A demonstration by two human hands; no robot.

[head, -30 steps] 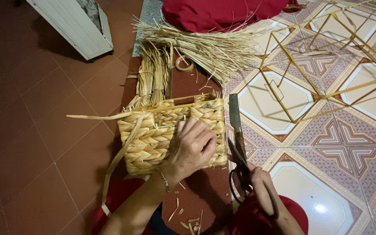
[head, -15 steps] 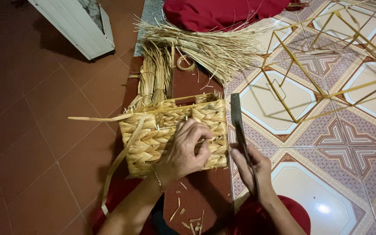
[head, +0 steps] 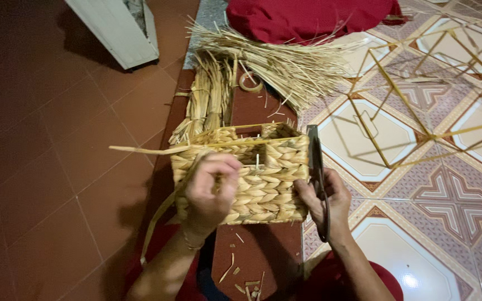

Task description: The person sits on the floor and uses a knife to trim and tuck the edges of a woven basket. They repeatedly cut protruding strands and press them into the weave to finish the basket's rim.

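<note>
Head cam view looking down at a woven straw basket (head: 252,178), rectangular w/ a divider inside, sitting on a dark red board (head: 263,256) in front of the person. Left hand (head: 210,187) is curled over the basket's near-left rim, fingers bent and pressed on the weave; a long flat straw strand (head: 152,149) sticks out to the left just beside it. Right hand (head: 324,200) rests against the basket's right end, fingers closed around dark scissors (head: 316,173) held upright, blades pointing away from the person. Behind the basket: bundles of dried straw (head: 269,61), a roll of tape (head: 250,81), a red cloth (head: 308,17). To the right, on patterned tiles, a thin yellow wire frame (head: 397,95). Straw scraps lie on the board.
</note>
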